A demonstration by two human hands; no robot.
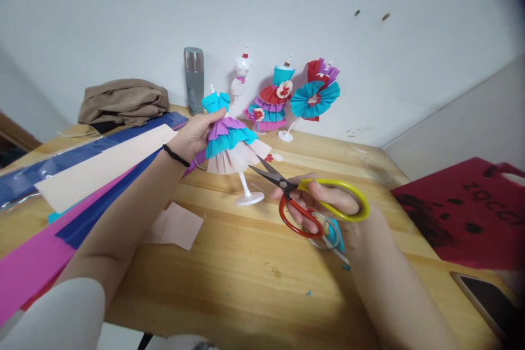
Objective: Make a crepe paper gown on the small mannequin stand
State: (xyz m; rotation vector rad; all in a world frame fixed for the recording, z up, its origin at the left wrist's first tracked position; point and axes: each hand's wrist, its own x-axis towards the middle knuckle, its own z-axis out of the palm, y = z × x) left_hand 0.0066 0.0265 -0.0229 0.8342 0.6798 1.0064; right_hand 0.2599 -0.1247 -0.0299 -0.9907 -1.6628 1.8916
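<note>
My left hand (200, 134) grips a small dress form (245, 188) at the waist, thumb in front, fingers hidden behind. It wears a crepe-paper dress (232, 142) with a turquoise top and purple, turquoise and pale pink ruffles. In my right hand (311, 199) is a pair of scissors (283, 183) with one yellow and one red handle. Their blades are parted and point at the right edge of the pale ruffle; whether they touch it I cannot tell. Below my right hand lie a roll of clear tape (330, 232) and turquoise paper scraps, partly covered.
Behind stand a bare dress form (241, 68), a ruffled paper dress (273, 101) and one with a turquoise rosette (315, 99). A flask (194, 79) and brown cloth (123, 101) are at back left. Paper sheets (106, 164) lie left; a red bag (471, 213) and phone (488, 298) right.
</note>
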